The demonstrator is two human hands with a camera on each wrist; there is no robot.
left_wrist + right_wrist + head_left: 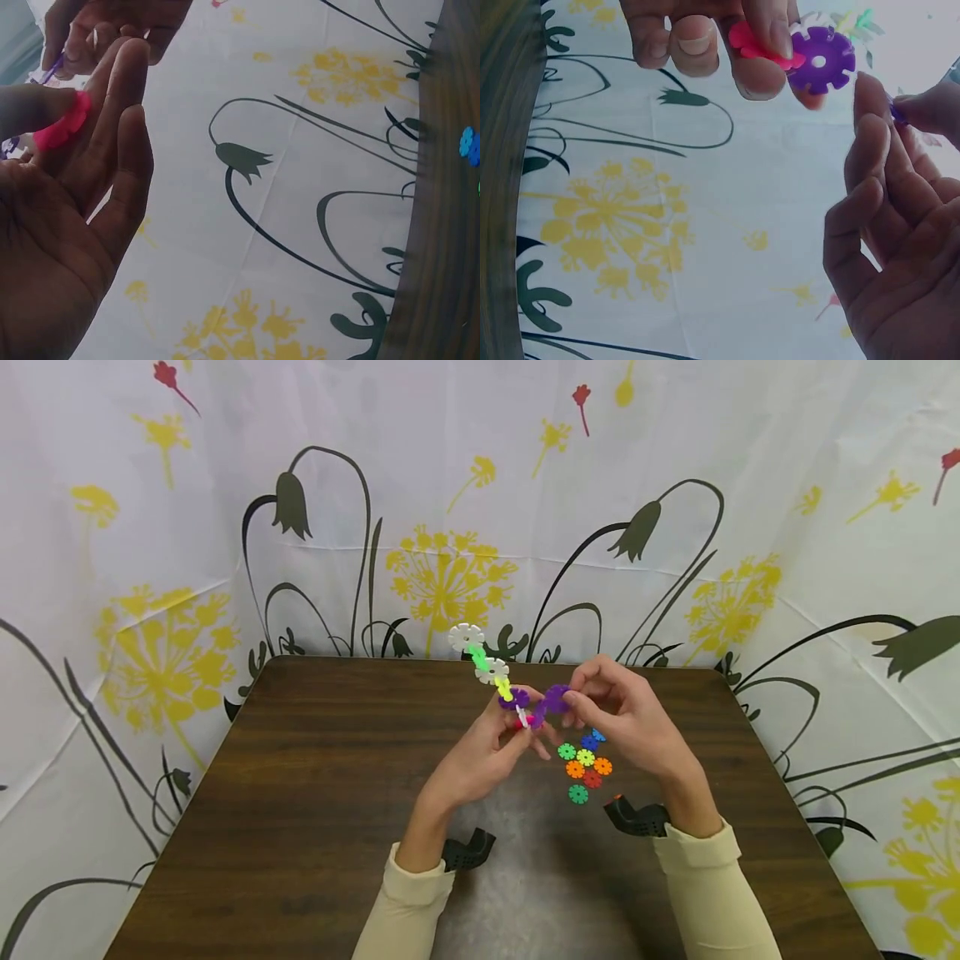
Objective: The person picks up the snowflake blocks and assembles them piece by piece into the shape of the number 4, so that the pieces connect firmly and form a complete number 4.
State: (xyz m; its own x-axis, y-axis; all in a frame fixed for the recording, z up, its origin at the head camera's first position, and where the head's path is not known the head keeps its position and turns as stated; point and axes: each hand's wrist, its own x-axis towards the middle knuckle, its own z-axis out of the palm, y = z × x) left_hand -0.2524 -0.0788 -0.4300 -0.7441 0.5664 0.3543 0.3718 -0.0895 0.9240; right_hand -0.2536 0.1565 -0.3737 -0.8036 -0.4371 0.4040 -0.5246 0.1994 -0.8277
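Observation:
My left hand (480,760) pinches a pink notched disc (761,49) between thumb and fingers. The disc belongs to a chain of slotted plastic discs, with a white disc (467,637) at its far end and green, white, yellow and purple ones after it. Beside the pink one, a purple disc (821,60) faces the right wrist camera. My right hand (626,714) pinches another purple disc (556,698) by its edge, close to the chain's near end. Fingers partly cover that disc, so I cannot tell whether it is joined to the chain.
On the brown table (322,827), below the hands, lie several loose discs, among them a green disc (578,794), a red disc (592,779) and an orange disc (603,767). A flower-printed curtain (465,468) hangs behind the table's far edge.

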